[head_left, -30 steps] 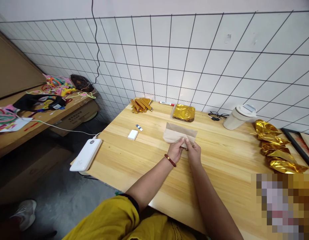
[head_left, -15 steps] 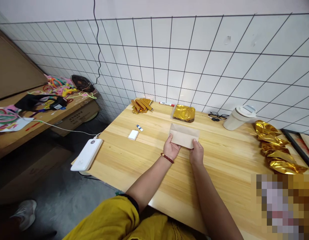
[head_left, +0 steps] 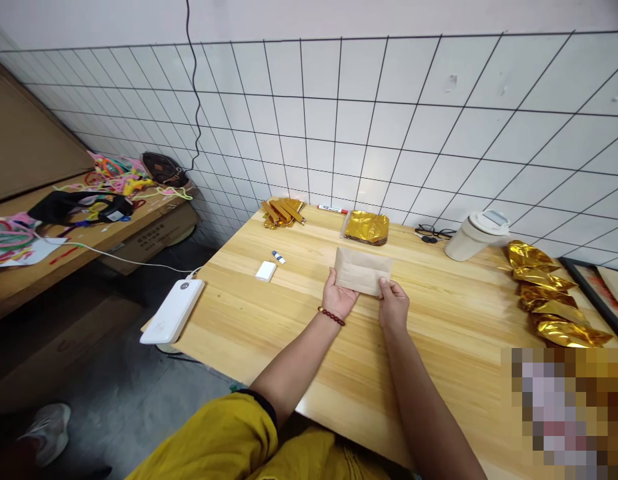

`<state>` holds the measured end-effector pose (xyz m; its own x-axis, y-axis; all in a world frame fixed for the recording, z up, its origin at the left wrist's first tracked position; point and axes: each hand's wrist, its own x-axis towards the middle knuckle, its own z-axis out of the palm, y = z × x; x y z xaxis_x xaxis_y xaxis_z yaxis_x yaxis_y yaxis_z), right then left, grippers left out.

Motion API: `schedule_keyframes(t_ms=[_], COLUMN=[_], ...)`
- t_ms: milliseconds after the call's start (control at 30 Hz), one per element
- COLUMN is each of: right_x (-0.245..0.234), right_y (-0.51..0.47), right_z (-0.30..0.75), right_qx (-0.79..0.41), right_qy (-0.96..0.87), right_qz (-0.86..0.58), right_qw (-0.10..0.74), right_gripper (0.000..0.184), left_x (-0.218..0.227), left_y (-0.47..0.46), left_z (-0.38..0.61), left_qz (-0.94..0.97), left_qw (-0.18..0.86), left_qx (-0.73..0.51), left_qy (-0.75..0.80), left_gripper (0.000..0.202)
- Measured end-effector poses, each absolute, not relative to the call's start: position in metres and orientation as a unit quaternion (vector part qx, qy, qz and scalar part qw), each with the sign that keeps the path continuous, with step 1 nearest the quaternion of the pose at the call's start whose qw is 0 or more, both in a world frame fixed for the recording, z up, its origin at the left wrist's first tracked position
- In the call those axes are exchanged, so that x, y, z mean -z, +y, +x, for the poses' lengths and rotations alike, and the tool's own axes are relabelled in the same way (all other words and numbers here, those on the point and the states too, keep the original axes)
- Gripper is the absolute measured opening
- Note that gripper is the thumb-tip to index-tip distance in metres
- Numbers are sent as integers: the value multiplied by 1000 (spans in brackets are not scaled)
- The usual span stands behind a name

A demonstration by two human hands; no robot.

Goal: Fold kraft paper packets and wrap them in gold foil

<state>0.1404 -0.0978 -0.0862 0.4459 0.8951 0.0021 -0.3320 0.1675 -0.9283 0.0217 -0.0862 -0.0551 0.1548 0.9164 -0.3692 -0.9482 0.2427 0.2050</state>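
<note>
Above the middle of the wooden table (head_left: 269, 320) I hold a small flat piece of brown kraft paper (head_left: 361, 270), with faint creases running across it. It looks like an envelope or a folded sheet; which one I cannot tell. My left hand (head_left: 340, 297), wearing a red bead bracelet (head_left: 331, 316), supports its lower left side, the thumb at the left edge and the fingers underneath. At the lower right corner, my right hand (head_left: 393, 307) pinches it with the thumb on top. Just beyond the paper lies a stack of gold foil sheets (head_left: 367, 227).
Gold strips (head_left: 283, 212) and a marker (head_left: 333, 209) lie along the wall. A white box (head_left: 265, 271) and a blue-white stick (head_left: 279, 257) are at left, a power bank (head_left: 173, 311) at the table's edge. Glasses (head_left: 436, 232), a cup (head_left: 476, 237) and gold foil pieces (head_left: 543, 277) stand right.
The brown paper has turned slightly, and its face now looks flatter, without the darker upper band. My right thumb has shifted a little at the corner.
</note>
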Motion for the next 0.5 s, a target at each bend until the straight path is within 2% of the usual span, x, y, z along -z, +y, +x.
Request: schedule_keyframes(t_ms=[333, 500], right_x=[80, 80], right_y=[-96, -97], right_z=[140, 140], right_qx=[-459, -484], right_qy=[-273, -288], right_qz=[-452, -456], right_qw=[715, 689], right_gripper=[42, 38], left_x=[51, 55], left_y=[-90, -95], left_z=[20, 25], left_qz=[-34, 13], left_qw=[756, 776], left_qx=[-625, -593], left_qy=[193, 215], left_gripper=[52, 34])
